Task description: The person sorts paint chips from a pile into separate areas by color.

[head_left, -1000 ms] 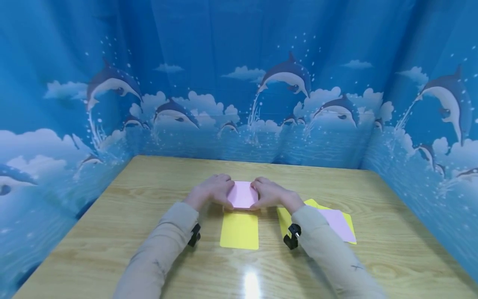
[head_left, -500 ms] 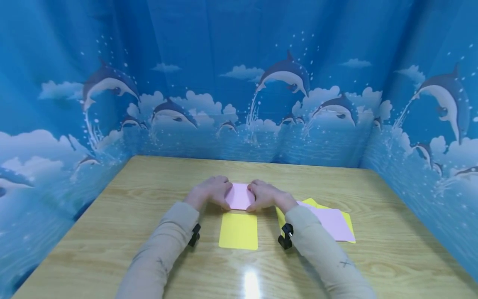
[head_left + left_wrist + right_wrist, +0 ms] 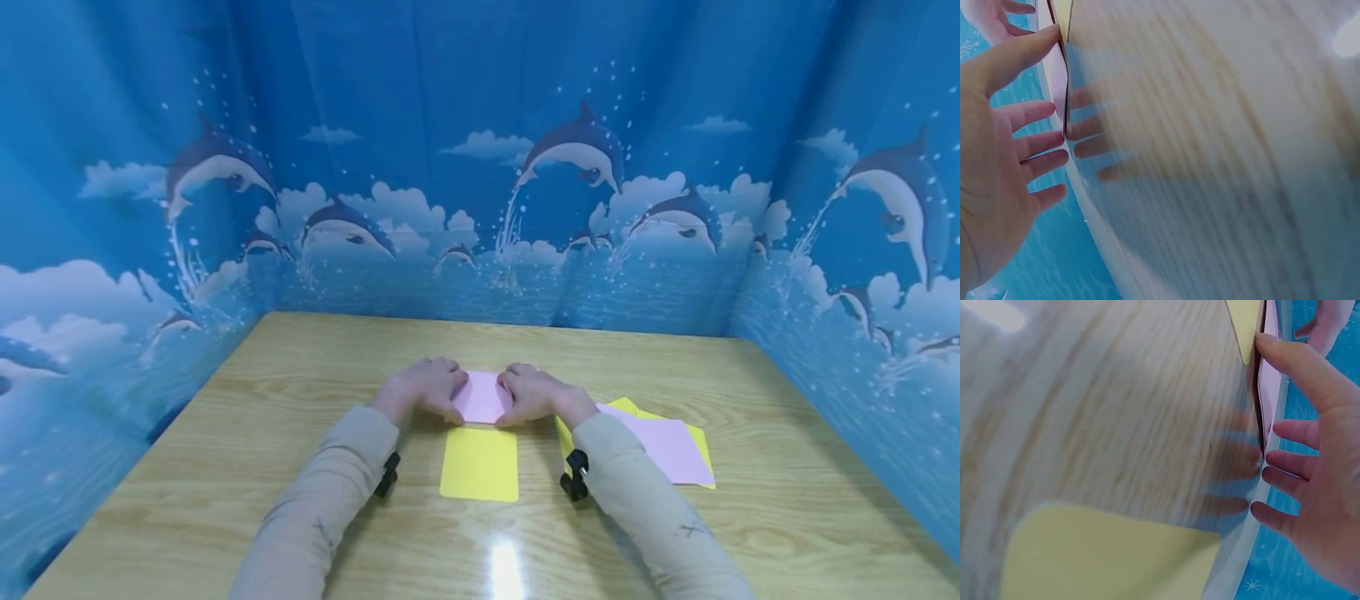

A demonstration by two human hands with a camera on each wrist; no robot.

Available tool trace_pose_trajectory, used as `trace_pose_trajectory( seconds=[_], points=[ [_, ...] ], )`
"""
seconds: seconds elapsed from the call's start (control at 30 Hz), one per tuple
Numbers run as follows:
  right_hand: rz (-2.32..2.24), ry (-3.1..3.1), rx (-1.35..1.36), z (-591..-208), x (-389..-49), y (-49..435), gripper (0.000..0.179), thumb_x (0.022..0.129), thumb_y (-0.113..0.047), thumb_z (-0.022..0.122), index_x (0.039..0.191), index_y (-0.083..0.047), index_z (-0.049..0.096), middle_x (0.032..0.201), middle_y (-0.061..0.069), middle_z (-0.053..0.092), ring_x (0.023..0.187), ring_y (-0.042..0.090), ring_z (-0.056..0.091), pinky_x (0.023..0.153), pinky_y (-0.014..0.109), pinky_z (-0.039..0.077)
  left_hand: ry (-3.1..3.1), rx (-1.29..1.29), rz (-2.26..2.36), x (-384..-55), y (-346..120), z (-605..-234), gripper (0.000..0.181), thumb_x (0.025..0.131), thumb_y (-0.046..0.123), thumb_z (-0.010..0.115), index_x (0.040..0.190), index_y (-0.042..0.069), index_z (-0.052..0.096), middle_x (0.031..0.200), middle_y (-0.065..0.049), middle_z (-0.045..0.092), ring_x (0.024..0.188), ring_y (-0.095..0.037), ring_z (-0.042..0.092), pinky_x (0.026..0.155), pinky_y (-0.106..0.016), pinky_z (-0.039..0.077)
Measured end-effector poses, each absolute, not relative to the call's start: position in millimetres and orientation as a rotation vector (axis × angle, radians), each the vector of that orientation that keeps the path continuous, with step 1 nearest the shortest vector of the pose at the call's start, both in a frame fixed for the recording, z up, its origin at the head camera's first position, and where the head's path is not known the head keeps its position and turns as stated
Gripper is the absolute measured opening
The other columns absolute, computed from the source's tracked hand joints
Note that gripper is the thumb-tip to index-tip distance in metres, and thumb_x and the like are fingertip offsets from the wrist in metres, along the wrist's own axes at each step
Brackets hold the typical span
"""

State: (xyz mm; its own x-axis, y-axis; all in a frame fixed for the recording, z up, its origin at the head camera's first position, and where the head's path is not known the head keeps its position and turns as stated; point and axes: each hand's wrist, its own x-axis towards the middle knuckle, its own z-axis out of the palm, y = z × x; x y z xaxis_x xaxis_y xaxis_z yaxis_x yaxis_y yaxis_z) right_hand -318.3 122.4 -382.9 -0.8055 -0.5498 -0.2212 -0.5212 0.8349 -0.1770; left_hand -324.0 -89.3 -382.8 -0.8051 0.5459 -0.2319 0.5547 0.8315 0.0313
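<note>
A pink square card (image 3: 482,398) lies between my two hands near the middle of the table, just beyond a flat yellow card (image 3: 480,465). My left hand (image 3: 431,387) holds its left side, thumb at the near corner and fingers along the edge. On the opposite side my right hand (image 3: 534,393) grips the card in the same way. Both wrist views show the pink card (image 3: 1060,81) edge-on and close over the tabletop, with the thumbs at its near edge. Parts of its side edges are hidden behind the fingers.
To the right, loose yellow cards (image 3: 702,440) and pink cards (image 3: 671,450) overlap in a spread pile, partly under my right sleeve (image 3: 633,458). The wooden table (image 3: 315,350) ends at a blue dolphin curtain (image 3: 420,275) on the back and sides.
Both hands have drawn the pink card slightly nearer and to the left, close to the yellow card's far edge. The right forearm has shifted left, uncovering more of the pile.
</note>
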Motion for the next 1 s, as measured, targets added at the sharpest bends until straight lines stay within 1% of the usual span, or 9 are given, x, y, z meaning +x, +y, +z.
trace_pose_trajectory(
  seconds=[0.13,0.27,0.33,0.43,0.57,0.77,0.93,1.0],
  points=[
    [-0.148,2.761,-0.816,-383,-316,127,0.082,0.076,-0.057,0.065,0.136,-0.007,0.042,0.141,0.014,0.035,0.127,0.029,0.035,0.103,0.044,0.031,2.823,0.866,-0.092,-323,-89,-384,0.086,0.074,0.067,0.058,0.137,0.011,0.044,0.137,-0.010,0.043,0.125,-0.027,0.038,0.105,-0.045,0.027],
    [-0.159,2.774,-0.811,-380,-312,134,0.083,0.078,-0.057,0.063,0.139,-0.007,0.039,0.143,0.015,0.033,0.128,0.031,0.035,0.103,0.044,0.031,2.899,0.913,-0.138,-322,-88,-384,0.084,0.077,0.070,0.052,0.135,0.009,0.046,0.132,-0.010,0.047,0.122,-0.027,0.041,0.105,-0.047,0.027],
    [-0.183,2.788,-0.826,-377,-310,138,0.081,0.079,-0.054,0.063,0.139,-0.005,0.039,0.142,0.017,0.033,0.127,0.033,0.035,0.103,0.046,0.031,2.933,0.938,-0.160,-321,-86,-383,0.082,0.078,0.070,0.050,0.132,0.009,0.048,0.128,-0.010,0.050,0.119,-0.026,0.043,0.104,-0.047,0.029],
    [-0.200,2.825,-0.880,-373,-306,145,0.076,0.081,-0.047,0.064,0.136,0.000,0.041,0.137,0.020,0.038,0.123,0.035,0.039,0.101,0.047,0.033,2.965,0.984,-0.209,-317,-81,-379,0.078,0.079,0.070,0.049,0.126,0.008,0.052,0.119,-0.009,0.053,0.113,-0.025,0.047,0.100,-0.046,0.033],
    [-0.166,2.903,-0.956,-370,-301,152,0.065,0.084,-0.040,0.063,0.130,0.002,0.046,0.128,0.019,0.047,0.116,0.034,0.045,0.097,0.048,0.038,2.990,1.025,-0.275,-311,-73,-375,0.074,0.081,0.068,0.049,0.121,0.006,0.054,0.112,-0.009,0.055,0.107,-0.025,0.049,0.097,-0.044,0.036],
    [-0.074,2.994,-1.007,-368,-292,166,0.053,0.088,-0.036,0.059,0.124,0.002,0.051,0.118,0.018,0.055,0.108,0.032,0.051,0.089,0.049,0.043,3.045,1.040,-0.371,-305,-58,-374,0.074,0.081,0.071,0.045,0.118,0.007,0.055,0.109,-0.008,0.055,0.105,-0.024,0.050,0.095,-0.043,0.039],
    [-0.047,3.033,-0.985,-367,-285,180,0.053,0.088,-0.038,0.058,0.122,0.002,0.053,0.116,0.017,0.056,0.106,0.033,0.053,0.086,0.050,0.044,3.071,1.056,-0.400,-298,-47,-371,0.079,0.080,0.074,0.041,0.120,0.007,0.054,0.111,-0.009,0.056,0.105,-0.025,0.051,0.093,-0.044,0.040],
    [-0.043,3.053,-0.989,-366,-283,186,0.054,0.087,-0.039,0.060,0.121,0.002,0.053,0.115,0.017,0.056,0.104,0.033,0.054,0.084,0.050,0.045,3.072,1.048,-0.364,-296,-42,-369,0.081,0.079,0.075,0.041,0.122,0.006,0.054,0.114,-0.010,0.056,0.106,-0.027,0.051,0.094,-0.046,0.040]
  ],
)
